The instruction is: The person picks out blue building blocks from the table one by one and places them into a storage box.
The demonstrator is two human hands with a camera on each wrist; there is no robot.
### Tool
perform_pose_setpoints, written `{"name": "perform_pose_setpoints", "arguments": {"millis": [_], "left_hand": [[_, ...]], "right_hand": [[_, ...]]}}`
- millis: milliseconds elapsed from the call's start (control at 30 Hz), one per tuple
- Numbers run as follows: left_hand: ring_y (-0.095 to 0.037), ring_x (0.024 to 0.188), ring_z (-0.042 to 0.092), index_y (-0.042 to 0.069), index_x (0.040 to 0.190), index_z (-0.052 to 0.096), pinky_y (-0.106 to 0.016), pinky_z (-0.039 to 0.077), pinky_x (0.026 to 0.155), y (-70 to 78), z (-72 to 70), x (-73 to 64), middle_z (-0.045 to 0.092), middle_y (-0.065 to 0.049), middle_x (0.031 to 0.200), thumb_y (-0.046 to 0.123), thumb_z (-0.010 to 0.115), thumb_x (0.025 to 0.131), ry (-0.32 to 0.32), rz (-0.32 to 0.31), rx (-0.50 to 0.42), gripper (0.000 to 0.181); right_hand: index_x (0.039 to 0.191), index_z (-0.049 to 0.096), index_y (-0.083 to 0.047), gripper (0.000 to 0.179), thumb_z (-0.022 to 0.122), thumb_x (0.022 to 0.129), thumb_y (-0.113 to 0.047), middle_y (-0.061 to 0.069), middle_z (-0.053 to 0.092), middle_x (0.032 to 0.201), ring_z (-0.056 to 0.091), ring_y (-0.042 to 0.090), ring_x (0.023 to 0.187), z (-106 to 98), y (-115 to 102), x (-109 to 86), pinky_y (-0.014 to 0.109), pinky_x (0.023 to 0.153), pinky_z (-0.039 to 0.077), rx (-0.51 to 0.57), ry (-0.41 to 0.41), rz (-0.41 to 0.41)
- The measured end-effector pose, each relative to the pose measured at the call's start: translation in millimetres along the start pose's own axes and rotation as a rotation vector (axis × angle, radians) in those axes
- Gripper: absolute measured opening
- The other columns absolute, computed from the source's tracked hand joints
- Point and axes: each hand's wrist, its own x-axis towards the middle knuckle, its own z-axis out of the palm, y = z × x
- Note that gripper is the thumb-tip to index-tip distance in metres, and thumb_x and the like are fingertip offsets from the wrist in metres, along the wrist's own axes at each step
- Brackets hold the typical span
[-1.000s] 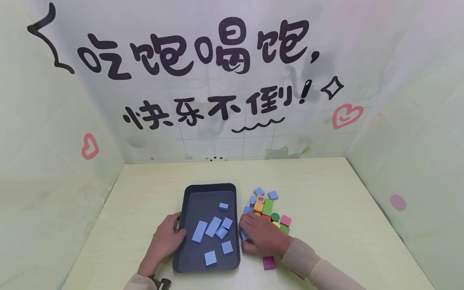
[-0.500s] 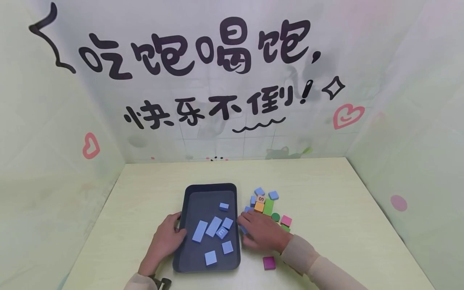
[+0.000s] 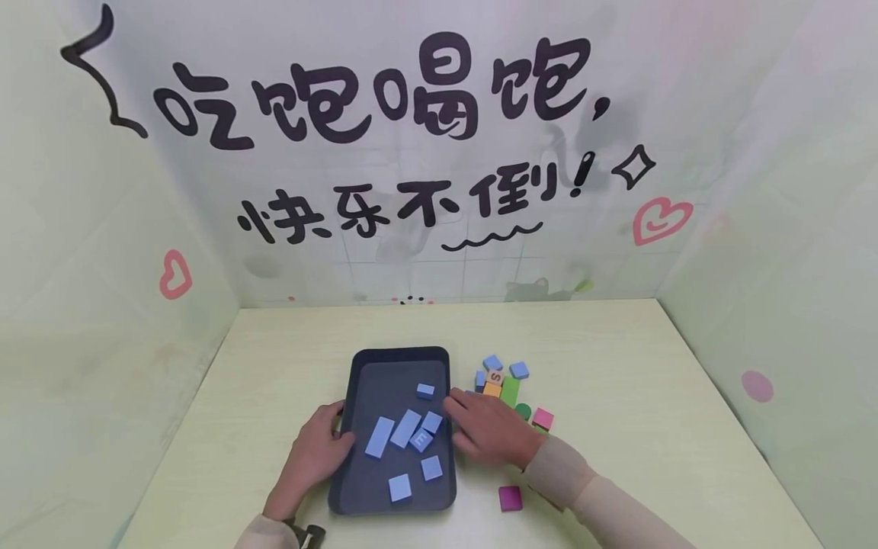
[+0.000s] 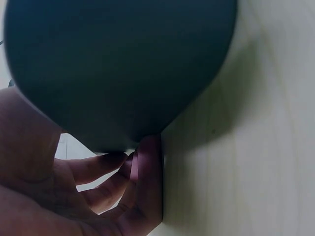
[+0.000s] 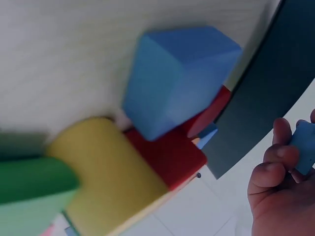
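Note:
A dark grey tray (image 3: 370, 385) holds several light blue blocks, one marked with an E (image 3: 421, 439). My left hand (image 3: 318, 450) grips the tray's left side, thumb at the rim; in the left wrist view its fingers touch the tray's outer wall (image 4: 118, 64). My right hand (image 3: 497, 427) is at the tray's right rim, above the table. The right wrist view shows it pinching a blue block (image 5: 306, 147), which the hand hides in the head view. Under the right wrist lie another blue block (image 5: 170, 81), a red block (image 5: 172, 157) and a yellow cylinder (image 5: 108, 172).
Right of the tray is a cluster of coloured blocks: green (image 3: 509, 391), orange (image 3: 491, 390), pink (image 3: 543, 418), a letter S block (image 3: 495, 377) and blue ones (image 3: 519, 370). A magenta block (image 3: 511, 498) lies nearer. A printed back wall (image 3: 411, 267) closes off the table.
My right hand has lifted from the left side of the block cluster and moved slightly up and left to the tray's rim with a blue block. The left hand stays on the tray.

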Motion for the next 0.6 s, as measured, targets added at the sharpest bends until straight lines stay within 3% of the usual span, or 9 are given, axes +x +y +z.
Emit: {"name": "perform_pose_setpoints", "arguments": {"millis": [167,600], "left_hand": [[-0.023,0.091,0.062,-0.011,0.151,0.055,-0.040,0.051,0.072,-0.3,0.0,0.0,0.064,-0.023,0.135,0.010,0.068,0.096,0.001,0.003,0.000,0.060],[-0.022,0.088,0.060,-0.009,0.151,0.057,-0.039,0.050,0.071,-1.2,0.6,0.1,0.064,-0.022,0.133,0.009,0.069,0.095,0.012,0.011,-0.002,0.060]], "right_hand": [[0.118,0.060,-0.013,0.017,0.059,0.101,-0.018,0.000,0.053,0.105,0.051,0.011,0.084,-0.4,-4.6,10.0,0.025,0.074,0.044,-0.003,-0.015,-0.014],[0.126,0.062,-0.015,0.023,0.058,0.104,-0.020,-0.001,0.057,0.114,0.053,0.011,0.093,5.2,-37.4,40.3,0.022,0.083,0.044,-0.012,-0.124,-0.205]]}}
